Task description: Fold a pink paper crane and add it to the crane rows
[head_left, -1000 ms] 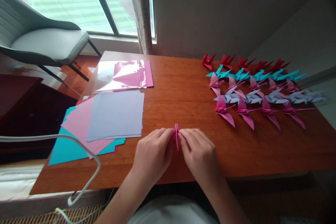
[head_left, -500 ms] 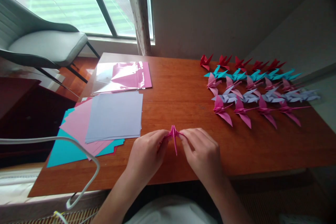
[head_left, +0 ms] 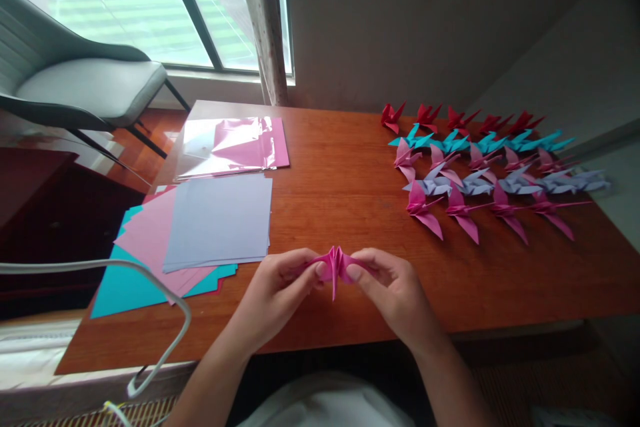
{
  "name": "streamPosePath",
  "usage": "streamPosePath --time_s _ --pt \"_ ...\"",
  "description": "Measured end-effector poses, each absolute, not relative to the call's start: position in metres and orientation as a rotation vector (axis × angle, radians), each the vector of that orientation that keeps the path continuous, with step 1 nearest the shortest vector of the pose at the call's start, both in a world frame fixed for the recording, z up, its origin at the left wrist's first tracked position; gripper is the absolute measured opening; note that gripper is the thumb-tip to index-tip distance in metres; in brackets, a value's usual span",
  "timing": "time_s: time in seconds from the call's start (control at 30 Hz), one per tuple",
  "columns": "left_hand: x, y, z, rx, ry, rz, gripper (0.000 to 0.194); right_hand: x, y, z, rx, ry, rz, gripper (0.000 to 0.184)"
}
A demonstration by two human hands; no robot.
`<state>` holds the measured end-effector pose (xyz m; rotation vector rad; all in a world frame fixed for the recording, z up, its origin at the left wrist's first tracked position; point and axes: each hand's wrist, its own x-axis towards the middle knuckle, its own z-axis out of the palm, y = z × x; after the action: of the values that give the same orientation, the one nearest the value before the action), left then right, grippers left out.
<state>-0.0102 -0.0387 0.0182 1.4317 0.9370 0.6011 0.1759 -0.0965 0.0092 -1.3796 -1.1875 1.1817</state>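
A magenta paper crane (head_left: 335, 272) is held above the near part of the table, its wings spread to both sides and a thin point facing me. My left hand (head_left: 280, 290) pinches the left wing between thumb and fingers. On the other side, my right hand (head_left: 390, 283) grips the right wing the same way, thumb on top. Parts of both wings are hidden by the fingers. Finished magenta cranes (head_left: 463, 212) stand in a row to the right, the closest row to my hands.
Behind that row are rows of white cranes (head_left: 477, 183), pink cranes (head_left: 483, 159), turquoise cranes (head_left: 493, 143) and red cranes (head_left: 460, 121). Fanned paper sheets (head_left: 220, 220) and a clear paper packet (head_left: 250, 143) lie left on the wooden table (head_left: 330, 193). A white cable (head_left: 165, 290) arches at front left.
Both hands have shifted slightly outward, with thumbs now on top of the wings. The crane's wings are spread wider and show more of their surface.
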Motion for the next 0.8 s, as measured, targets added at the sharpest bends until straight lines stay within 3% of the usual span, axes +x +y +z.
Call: streamPosePath --time_s 0.47,0.8 --pt "-0.006 -0.051 0.009 0.684 0.646 0.617 0.034 0.173 -0.100 0.002 -0.957 -0.443 1.669 0.032" --pt "-0.008 -0.049 0.007 0.552 0.646 0.469 0.042 0.174 -0.102 0.001 -0.844 -0.371 1.831 0.033"
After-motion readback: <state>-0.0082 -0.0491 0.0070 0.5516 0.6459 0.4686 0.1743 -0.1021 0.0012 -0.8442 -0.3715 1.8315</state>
